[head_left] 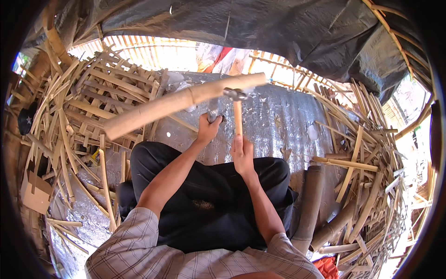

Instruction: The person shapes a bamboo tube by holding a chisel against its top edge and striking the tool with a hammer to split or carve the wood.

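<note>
Checked cloth covers the shoulders of the shirt (125,237) at the near edge, and beyond it black trousers (209,239) fold around crossed legs on the floor (283,116). To the right of the legs lies a length of dark bamboo (309,202). Past the knees, the right grip (242,151) is clenched around the wooden handle of a hammer (238,116), whose head is up by the pole's right part; blur hides whether they touch. The left grip (209,128) is clasped around a greyish metal tool (213,108), its outline too smeared to name surely. Just ahead of both, a pale bamboo pole (186,100) slants across, its left end nearer and its right end farther, meeting the tool's upper end; I cannot tell whether the tool is wedged into it. Since neither grip is on the pole itself, it could twist or drop if that meeting point slips, and a hammer blow off line could glance toward the left fingers. Split strips pile up on the left (95,110) and right (357,164); farther off stand a slatted wall (144,49) and a black sheet (260,23).
</note>
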Demonstrator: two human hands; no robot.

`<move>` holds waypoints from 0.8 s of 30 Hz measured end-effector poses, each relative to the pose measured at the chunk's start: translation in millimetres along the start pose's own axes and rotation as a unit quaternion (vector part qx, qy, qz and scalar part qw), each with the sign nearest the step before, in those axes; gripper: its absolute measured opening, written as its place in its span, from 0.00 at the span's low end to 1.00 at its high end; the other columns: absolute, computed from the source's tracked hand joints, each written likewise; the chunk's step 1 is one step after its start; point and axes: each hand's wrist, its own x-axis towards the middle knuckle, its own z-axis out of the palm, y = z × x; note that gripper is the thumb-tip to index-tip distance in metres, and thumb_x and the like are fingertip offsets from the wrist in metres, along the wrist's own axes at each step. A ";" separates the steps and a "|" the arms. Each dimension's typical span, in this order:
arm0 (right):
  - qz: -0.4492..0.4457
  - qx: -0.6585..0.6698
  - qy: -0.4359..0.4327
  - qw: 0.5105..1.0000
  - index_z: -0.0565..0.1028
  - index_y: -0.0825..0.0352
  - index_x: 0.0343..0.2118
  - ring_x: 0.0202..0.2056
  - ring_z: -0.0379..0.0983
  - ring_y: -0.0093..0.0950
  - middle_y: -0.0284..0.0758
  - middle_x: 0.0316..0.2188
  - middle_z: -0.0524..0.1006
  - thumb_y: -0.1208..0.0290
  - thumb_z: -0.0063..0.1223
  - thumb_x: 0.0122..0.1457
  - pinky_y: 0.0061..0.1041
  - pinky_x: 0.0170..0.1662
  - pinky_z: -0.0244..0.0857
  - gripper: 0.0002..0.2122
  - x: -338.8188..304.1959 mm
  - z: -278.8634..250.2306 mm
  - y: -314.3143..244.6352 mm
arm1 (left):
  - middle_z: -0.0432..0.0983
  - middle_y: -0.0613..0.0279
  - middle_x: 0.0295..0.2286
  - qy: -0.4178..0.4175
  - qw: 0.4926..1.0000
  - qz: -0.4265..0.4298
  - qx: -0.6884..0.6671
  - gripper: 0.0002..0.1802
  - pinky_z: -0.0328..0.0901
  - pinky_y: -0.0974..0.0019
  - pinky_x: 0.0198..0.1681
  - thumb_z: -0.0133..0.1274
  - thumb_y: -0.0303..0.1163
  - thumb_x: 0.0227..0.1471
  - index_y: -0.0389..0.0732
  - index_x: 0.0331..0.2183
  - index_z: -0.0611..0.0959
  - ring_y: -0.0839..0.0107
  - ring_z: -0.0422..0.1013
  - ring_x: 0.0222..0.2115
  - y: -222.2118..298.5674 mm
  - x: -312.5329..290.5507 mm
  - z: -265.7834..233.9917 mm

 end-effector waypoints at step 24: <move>-0.154 0.013 0.084 0.984 0.67 0.72 0.31 0.16 0.60 0.27 0.34 0.15 0.64 0.51 0.36 0.70 0.29 0.22 0.54 0.24 -11.6 34.5 -18.3 | 0.59 0.68 0.10 0.070 0.978 -0.137 -0.142 0.13 0.54 0.66 0.06 0.50 0.27 0.54 0.40 0.20 0.67 0.75 0.57 0.05 -2.8 1.4 16.8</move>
